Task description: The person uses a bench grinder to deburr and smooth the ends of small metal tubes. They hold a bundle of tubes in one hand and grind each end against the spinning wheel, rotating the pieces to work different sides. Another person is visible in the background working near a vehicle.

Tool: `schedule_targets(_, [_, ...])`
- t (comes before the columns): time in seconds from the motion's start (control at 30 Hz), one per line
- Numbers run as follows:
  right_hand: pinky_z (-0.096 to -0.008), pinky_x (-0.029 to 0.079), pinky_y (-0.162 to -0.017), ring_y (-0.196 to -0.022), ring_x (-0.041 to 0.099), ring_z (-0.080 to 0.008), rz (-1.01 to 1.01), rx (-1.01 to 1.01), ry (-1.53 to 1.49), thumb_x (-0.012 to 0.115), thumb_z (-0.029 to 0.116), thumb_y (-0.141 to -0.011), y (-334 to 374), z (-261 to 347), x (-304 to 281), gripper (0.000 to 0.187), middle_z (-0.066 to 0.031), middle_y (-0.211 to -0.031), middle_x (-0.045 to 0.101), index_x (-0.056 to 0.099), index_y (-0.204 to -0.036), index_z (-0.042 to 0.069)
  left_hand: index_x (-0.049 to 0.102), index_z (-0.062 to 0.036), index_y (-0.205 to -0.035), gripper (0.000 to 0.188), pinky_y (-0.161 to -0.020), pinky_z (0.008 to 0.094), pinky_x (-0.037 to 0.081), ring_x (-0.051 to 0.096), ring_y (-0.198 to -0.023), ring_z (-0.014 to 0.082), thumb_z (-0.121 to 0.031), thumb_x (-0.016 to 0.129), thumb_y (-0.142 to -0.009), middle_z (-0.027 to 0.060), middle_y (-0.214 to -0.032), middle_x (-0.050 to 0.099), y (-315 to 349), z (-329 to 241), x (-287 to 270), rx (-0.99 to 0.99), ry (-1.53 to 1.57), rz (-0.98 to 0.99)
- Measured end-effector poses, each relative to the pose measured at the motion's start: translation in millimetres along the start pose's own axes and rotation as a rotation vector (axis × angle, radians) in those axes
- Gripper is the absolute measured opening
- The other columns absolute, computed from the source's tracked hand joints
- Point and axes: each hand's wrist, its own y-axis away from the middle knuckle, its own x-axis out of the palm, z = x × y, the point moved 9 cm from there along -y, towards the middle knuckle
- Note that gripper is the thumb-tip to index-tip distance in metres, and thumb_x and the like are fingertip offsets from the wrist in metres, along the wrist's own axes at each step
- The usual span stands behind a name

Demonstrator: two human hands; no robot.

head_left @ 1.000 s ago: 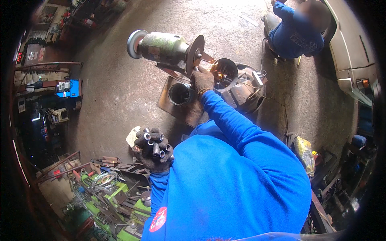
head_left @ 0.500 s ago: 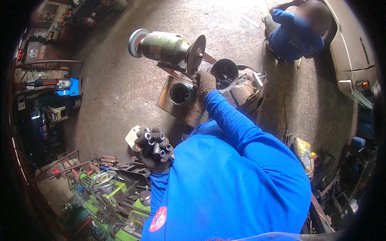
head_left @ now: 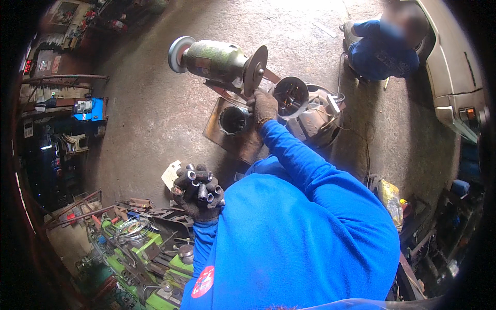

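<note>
My left hand (head_left: 195, 209), in a dark work glove, is curled around several short metal tubes (head_left: 202, 192), their bright open ends facing up. Out in front, my gloved right hand (head_left: 265, 106) is closed at the lower edge of the large disc (head_left: 255, 71) of a green bench grinder (head_left: 217, 59). Whatever its fingers hold is hidden by the glove and too small to make out. To that hand's left stands an open metal can (head_left: 221, 123) with dark pieces inside. Close on its right, another round can (head_left: 306, 94) holds more pieces, with small orange glints among them.
A pale wheel (head_left: 179, 53) is on the grinder's other end. A green machine (head_left: 155, 248) with coiled wire and metal bars lies at lower left. Another person in blue (head_left: 380, 57) crouches at far right beside a light-coloured vehicle (head_left: 449, 67). A yellow bag (head_left: 390, 201) stands at right.
Orange glints now show in the can to the right of my right hand. The view has shifted slightly; my hands stay in nearly the same places.
</note>
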Motion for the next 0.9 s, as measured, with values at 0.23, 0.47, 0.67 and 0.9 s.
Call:
schedule_targets(0.23, [-0.0316, 0.048, -0.049, -0.062, 0.064, -0.0164, 0.178, 0.102, -0.192, 0.065, 0.016, -0.098, -21, -19, 5, 0.019, -0.0088, -0.083, 0.071, 0.073, -0.113, 0.007, 0.046, -0.0034, -0.155, 0.075, -0.063, 0.0376, 0.055, 0.058, -0.097, 0.0215, -0.043, 0.072, -0.098, 0.0026, -0.138, 0.067, 2, -7, 0, 0.047, -0.044, -0.023])
schedule_targets(0.47, [-0.0352, 0.058, -0.076, -0.083, 0.075, -0.0217, -0.097, -0.243, 0.455, 0.073, 0.021, -0.091, -19, 2, -15, 0.045, -0.0126, -0.102, 0.080, 0.076, -0.132, 0.001, 0.049, -0.0099, -0.151, 0.066, -0.064, 0.0369, 0.055, 0.057, -0.096, 0.0198, -0.041, 0.073, -0.098, 0.0027, -0.132, 0.068, -5, 1, 6, 0.017, -0.047, -0.049])
schedule_targets(0.67, [-0.0335, 0.056, -0.063, -0.068, 0.068, -0.0187, 0.030, -0.085, -0.041, 0.070, 0.015, -0.097, 4, 7, -9, 0.048, -0.0121, -0.095, 0.076, 0.069, -0.144, 0.006, 0.052, -0.0111, -0.147, 0.062, -0.058, 0.0330, 0.053, 0.056, -0.090, 0.0160, -0.043, 0.073, -0.097, 0.0027, -0.130, 0.069, -10, 3, 7, 0.012, -0.045, -0.067])
schedule_targets(0.9, [-0.0340, 0.060, -0.070, -0.084, 0.066, -0.0200, 0.448, 0.060, -0.611, 0.059, 0.006, -0.104, 20, 10, -8, 0.050, -0.0166, -0.123, 0.068, 0.053, -0.153, 0.006, 0.051, -0.0131, -0.149, 0.067, -0.064, 0.0370, 0.058, 0.063, -0.106, 0.0258, -0.048, 0.074, -0.096, -0.0024, -0.134, 0.067, -11, 1, 3, -0.010, -0.026, 0.025])
